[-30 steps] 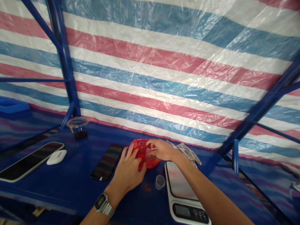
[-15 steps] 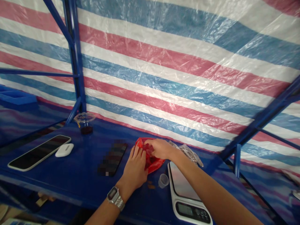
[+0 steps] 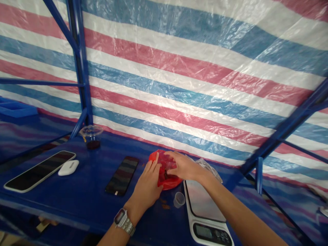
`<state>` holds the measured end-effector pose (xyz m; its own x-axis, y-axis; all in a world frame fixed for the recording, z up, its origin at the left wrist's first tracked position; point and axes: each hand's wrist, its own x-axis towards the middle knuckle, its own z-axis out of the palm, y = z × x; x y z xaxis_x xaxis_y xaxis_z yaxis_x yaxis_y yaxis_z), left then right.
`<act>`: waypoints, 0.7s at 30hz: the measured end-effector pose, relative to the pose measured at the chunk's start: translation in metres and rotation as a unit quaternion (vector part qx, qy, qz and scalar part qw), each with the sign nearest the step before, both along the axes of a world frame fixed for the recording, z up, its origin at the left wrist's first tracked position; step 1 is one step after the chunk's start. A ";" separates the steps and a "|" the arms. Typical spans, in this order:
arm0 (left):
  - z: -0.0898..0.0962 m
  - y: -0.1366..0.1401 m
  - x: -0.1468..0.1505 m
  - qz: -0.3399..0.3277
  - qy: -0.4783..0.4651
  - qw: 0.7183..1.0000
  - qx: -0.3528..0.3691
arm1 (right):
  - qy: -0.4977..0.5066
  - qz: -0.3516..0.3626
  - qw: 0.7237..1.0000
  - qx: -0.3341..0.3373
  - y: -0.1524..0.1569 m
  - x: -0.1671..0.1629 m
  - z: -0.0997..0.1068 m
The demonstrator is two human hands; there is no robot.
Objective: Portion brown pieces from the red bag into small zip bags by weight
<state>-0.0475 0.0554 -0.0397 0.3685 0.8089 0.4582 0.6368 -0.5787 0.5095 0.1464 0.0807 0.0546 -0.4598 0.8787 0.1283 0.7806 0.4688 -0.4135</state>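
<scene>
A red plastic bag [image 3: 169,185] lies on the blue shelf with its mouth spread and some dark bits inside. My left hand [image 3: 150,179] grips the bag's left rim, fingers over the edge and thumb low. Over the right side of the mouth is my right hand [image 3: 186,166], thumb and fingers apart; nothing shows between them. A small clear cup [image 3: 179,200] stands just below the bag, beside some brown crumbs [image 3: 165,206]. The white digital scale [image 3: 205,205] sits under my right forearm, which partly covers its plate.
Left of the bag lie a dark phone [image 3: 122,176], a white case [image 3: 68,167] and a larger pale-edged phone [image 3: 38,171]. A clear lidded cup [image 3: 92,136] holds dark liquid. Clear plastic packaging [image 3: 208,167] lies behind the scale. Blue frame posts [image 3: 81,68] and striped sheeting [image 3: 179,85] bound the shelf.
My right hand has drawn back slightly from inside the bag and its fingers have spread. The bag's mouth is wider. My left hand stays on the rim; the view has shifted slightly.
</scene>
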 end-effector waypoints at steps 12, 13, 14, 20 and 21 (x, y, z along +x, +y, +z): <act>0.003 0.000 0.001 0.063 0.068 0.994 -0.052 | -0.038 -0.131 0.990 0.039 -0.004 0.006 -0.010; 0.000 0.001 0.002 0.059 0.067 0.994 -0.055 | -0.035 -0.116 0.991 0.048 -0.002 0.002 -0.010; -0.003 0.001 0.003 0.058 0.064 0.995 -0.058 | -0.038 -0.101 0.992 0.059 -0.001 -0.001 -0.010; -0.010 0.001 0.006 0.034 0.021 0.997 -0.068 | -0.027 -0.052 0.991 0.122 -0.005 -0.016 -0.011; -0.009 0.000 0.006 0.025 0.011 0.997 -0.068 | -0.016 -0.042 0.991 0.125 -0.006 -0.016 -0.013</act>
